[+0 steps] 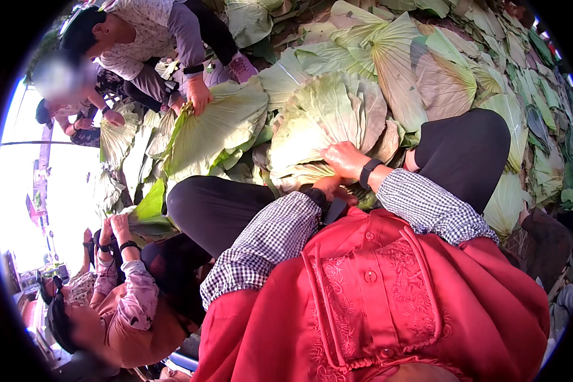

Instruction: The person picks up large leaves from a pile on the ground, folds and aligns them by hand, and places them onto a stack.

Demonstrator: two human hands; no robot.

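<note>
A thick stack of large, pale green lotus leaves (321,118) fans out in front of my knees, with browner leaves at its right side. My right hand (348,160) is closed over the gathered near end of the stack. Just below it, my left hand (330,186) grips the same narrow end, its fingers partly hidden by the right wrist and the leaves. Both forearms wear checked sleeves, and a dark band is round my right wrist.
Heaps of dried lotus leaves (522,95) cover the ground ahead and to the right. A co-worker at the upper left holds a broad leaf bundle (219,121). Another at the lower left holds up a bright green leaf (149,202). My bent knees (468,149) flank the stack.
</note>
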